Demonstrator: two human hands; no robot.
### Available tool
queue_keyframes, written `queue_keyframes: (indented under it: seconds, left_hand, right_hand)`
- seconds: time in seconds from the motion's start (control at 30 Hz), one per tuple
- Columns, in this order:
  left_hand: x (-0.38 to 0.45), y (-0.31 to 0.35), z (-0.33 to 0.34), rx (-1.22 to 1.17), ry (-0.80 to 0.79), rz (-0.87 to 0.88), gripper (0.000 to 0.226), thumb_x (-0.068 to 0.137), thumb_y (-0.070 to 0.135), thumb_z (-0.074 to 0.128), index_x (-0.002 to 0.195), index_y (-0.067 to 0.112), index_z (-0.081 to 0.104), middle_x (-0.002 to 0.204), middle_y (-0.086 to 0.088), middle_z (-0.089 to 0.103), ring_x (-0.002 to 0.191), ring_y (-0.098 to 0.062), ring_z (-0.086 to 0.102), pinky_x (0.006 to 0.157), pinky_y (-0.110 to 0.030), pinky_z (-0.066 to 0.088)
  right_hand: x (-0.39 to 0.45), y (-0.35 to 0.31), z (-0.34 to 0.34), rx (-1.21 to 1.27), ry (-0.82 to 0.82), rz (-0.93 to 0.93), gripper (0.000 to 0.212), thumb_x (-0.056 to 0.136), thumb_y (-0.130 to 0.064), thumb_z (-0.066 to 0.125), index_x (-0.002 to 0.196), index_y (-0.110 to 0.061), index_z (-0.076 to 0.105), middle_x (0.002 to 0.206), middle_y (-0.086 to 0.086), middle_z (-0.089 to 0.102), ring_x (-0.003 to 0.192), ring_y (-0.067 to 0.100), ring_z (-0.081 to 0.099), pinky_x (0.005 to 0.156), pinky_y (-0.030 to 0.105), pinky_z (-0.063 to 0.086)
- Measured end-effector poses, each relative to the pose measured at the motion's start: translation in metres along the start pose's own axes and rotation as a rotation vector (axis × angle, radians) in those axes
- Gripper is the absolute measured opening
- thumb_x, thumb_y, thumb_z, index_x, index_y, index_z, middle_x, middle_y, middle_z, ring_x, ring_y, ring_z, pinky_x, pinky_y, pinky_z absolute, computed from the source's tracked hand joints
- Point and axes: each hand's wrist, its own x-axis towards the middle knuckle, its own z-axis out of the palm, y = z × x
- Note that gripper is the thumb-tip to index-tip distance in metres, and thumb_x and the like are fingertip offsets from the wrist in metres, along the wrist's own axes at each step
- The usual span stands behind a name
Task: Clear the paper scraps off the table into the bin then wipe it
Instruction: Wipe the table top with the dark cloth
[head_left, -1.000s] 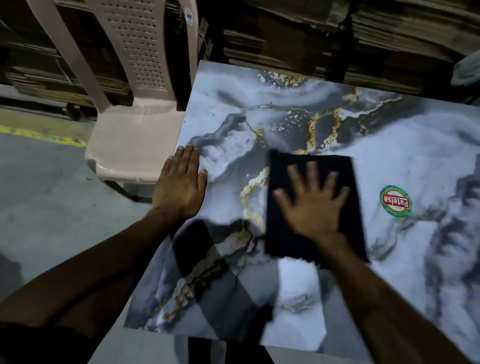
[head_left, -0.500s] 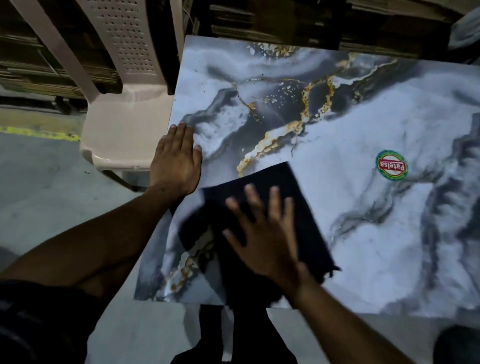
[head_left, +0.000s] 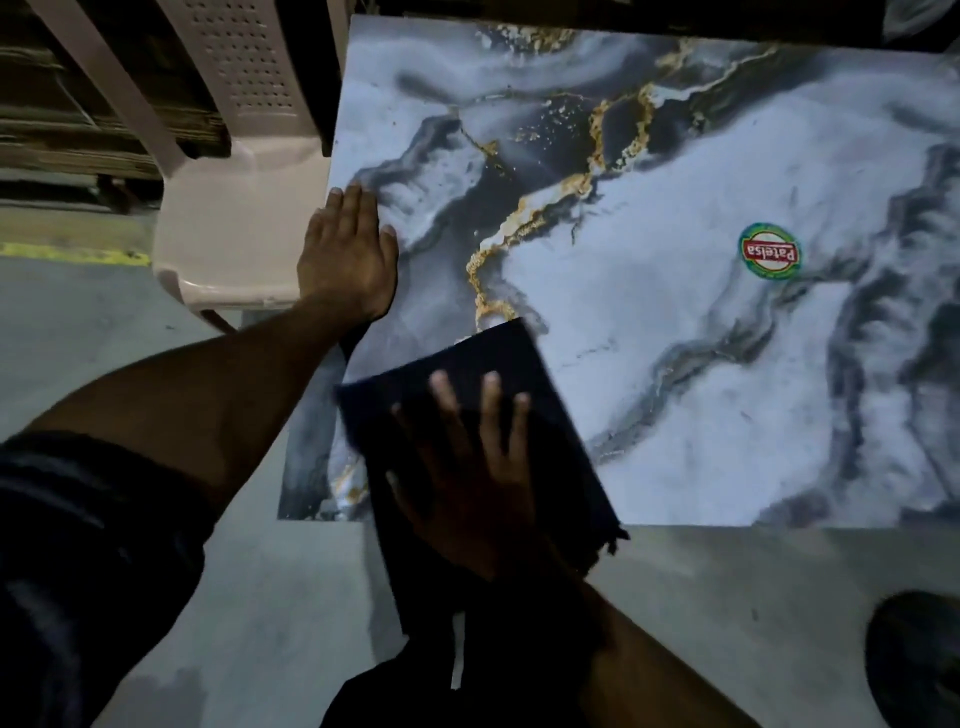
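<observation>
The soft, light dark cloth likely slides easily under the flat, outspread right hand while the flat left hand steadies the marble-patterned table.

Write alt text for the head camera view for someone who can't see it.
A person's right hand presses a dark cloth flat at the near edge of a marble-patterned table, while the left hand rests flat on its left edge. A beige plastic chair stands beside the table.
</observation>
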Motion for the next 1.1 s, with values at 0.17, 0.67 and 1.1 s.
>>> queue_keyframes:
  seconds: [0.17,0.67,1.1]
  left_hand:
    - [-0.003,0.002,-0.007,0.056,-0.127,-0.051,0.068,0.101,0.047,0.007,0.154,0.005,0.003,0.164,-0.01,0.0,0.151,-0.025,-0.003,0.122,-0.042,0.0]
    - [-0.106,0.005,0.001,0.025,-0.08,0.095,0.061,0.104,0.041,0.019,0.154,0.006,0.009,0.163,-0.011,0.005,0.151,-0.024,0.001,0.121,-0.037,0.001]
    - [-0.108,0.006,0.0,-0.009,-0.035,0.111,0.063,0.103,0.043,0.014,0.154,0.006,0.013,0.163,-0.012,0.01,0.151,-0.026,0.005,0.122,-0.04,0.005]
  right_hand:
    - [0.001,0.092,-0.006,-0.128,-0.085,0.122,0.064,0.091,-0.069,0.029,0.151,-0.046,0.023,0.162,0.003,0.022,0.143,0.05,0.022,0.112,0.069,0.019]
    - [-0.017,-0.035,0.0,-0.013,-0.134,0.184,0.06,0.094,-0.064,0.033,0.15,-0.043,0.029,0.162,0.007,0.022,0.144,0.053,0.017,0.113,0.069,0.007]
    - [-0.04,0.188,-0.042,0.045,-0.137,0.952,0.067,0.092,-0.07,0.012,0.154,-0.043,0.004,0.165,0.0,-0.006,0.148,0.046,-0.007,0.115,0.066,-0.004]
